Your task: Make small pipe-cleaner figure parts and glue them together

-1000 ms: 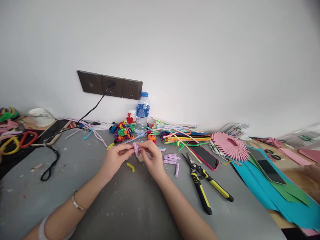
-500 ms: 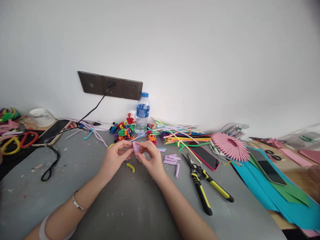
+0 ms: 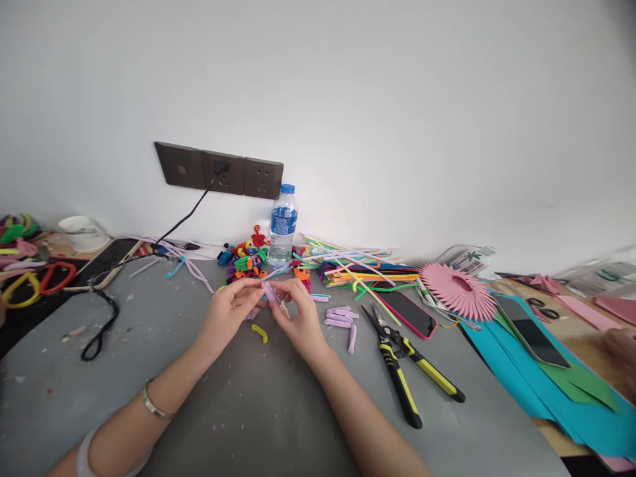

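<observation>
Between the fingertips of both hands is a lilac pipe cleaner piece (image 3: 269,292), folded into a small fuzzy loop. My left hand (image 3: 233,314) pinches it from the left, and my right hand (image 3: 299,318) pinches it from the right. Just below the hands lies a short yellow pipe cleaner piece (image 3: 259,333). Several folded lilac pipe cleaner pieces (image 3: 338,318) lie to the right of my right hand. Farther right, black-and-yellow pliers (image 3: 397,361) rest on the grey table with their handles spread. Small items under the fingers are partly hidden.
A water bottle (image 3: 283,228) stands by the wall, between colourful pipe cleaner figures (image 3: 248,257) and a pile of pipe cleaners (image 3: 362,265). A pink-cased phone (image 3: 410,313) lies near the pliers. A black cable (image 3: 102,331) loops at left. Another person's hand (image 3: 621,348) shows at far right.
The lilac piece has tilted from nearly upright to a slant between my fingers, with slight finger movement. At far right another person's hand has come further into view.
</observation>
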### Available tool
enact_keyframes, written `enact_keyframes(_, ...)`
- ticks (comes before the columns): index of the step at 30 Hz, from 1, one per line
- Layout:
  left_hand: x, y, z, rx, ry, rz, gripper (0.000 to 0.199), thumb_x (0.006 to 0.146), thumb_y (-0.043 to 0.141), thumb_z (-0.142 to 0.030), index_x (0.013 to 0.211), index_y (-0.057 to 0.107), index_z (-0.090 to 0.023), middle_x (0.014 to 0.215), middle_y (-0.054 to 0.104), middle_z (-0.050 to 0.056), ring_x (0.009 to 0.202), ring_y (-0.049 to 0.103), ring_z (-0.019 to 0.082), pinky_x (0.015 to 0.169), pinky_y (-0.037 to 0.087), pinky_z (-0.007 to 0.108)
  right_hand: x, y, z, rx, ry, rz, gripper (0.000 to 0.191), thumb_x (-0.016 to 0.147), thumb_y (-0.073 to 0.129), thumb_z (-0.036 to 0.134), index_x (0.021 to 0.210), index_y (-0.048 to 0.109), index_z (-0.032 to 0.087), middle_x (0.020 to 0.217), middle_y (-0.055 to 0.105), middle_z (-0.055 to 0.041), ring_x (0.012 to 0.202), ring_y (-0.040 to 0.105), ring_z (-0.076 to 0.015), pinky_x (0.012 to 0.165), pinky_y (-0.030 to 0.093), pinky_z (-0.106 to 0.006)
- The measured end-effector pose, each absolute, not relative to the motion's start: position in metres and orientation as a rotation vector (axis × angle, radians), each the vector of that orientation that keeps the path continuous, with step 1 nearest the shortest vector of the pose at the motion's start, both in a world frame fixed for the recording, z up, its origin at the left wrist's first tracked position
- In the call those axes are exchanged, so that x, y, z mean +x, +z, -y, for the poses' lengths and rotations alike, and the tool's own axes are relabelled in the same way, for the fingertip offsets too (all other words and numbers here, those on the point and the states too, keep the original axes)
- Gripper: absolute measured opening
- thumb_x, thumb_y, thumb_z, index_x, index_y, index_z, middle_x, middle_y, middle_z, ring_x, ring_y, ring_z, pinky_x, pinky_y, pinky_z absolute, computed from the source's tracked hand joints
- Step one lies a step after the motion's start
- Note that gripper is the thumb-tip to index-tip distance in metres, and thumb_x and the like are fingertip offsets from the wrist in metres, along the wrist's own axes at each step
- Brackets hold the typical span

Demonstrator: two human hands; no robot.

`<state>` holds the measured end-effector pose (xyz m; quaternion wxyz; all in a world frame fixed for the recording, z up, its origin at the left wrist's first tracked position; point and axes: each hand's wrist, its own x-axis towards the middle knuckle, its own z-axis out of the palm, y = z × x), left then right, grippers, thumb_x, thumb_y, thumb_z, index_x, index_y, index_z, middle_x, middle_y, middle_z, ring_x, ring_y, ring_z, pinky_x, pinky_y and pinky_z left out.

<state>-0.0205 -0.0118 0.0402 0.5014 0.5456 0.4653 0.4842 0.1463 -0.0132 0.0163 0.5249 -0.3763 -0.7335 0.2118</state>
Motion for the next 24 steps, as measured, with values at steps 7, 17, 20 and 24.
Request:
enact_keyframes(7, -0.023, 0.040, 0.009, 1.248, 1.249, -1.129, 0.035, 0.076, 0.072, -0.050, 0.090, 0.072, -0.018, 0.090, 0.073, 0.006, 0.077, 0.066, 0.018, 0.057, 0.052, 0.022, 0.145, 0.016, 0.014, -0.911, 0.458, 1.789, 0.044, 0.081, 0.052, 0.005, 0.121, 0.052, 0.021, 0.092, 0.056, -0.0034, 0.084, 0.056, -0.0171, 0.079, 0.046, -0.031)
enact_keyframes(17, -0.033, 0.050, -0.001, 0.695, 1.415, -0.860, 0.031, 0.066, 0.082, -0.040, 0.074, 0.062, -0.018, 0.086, 0.066, 0.001, 0.080, 0.060, 0.014, 0.067, 0.050, 0.023, 0.148, 0.007, 0.010, -0.973, 0.498, 1.670, 0.044, 0.080, 0.054, 0.008, 0.122, 0.050, 0.022, 0.095, 0.057, -0.0038, 0.089, 0.056, -0.0181, 0.084, 0.045, -0.034)
enact_keyframes(20, -0.044, 0.050, -0.008, 0.560, 1.513, -0.816, 0.034, 0.067, 0.080, -0.040, 0.066, 0.053, -0.018, 0.081, 0.064, -0.001, 0.074, 0.058, 0.012, 0.064, 0.050, 0.022, 0.150, 0.007, 0.007, -1.011, 0.516, 1.559, 0.039, 0.081, 0.055, 0.011, 0.119, 0.051, 0.021, 0.092, 0.056, -0.0032, 0.086, 0.055, -0.0178, 0.082, 0.046, -0.034)
enact_keyframes(24, -0.051, 0.048, -0.014, 0.544, 1.612, -0.846, 0.039, 0.072, 0.074, -0.039, 0.061, 0.044, -0.019, 0.076, 0.058, -0.002, 0.067, 0.054, 0.010, 0.060, 0.047, 0.020, 0.151, 0.009, 0.004, -1.024, 0.543, 1.438, 0.036, 0.082, 0.056, 0.015, 0.117, 0.051, 0.022, 0.090, 0.056, -0.0021, 0.082, 0.055, -0.0170, 0.077, 0.046, -0.032)
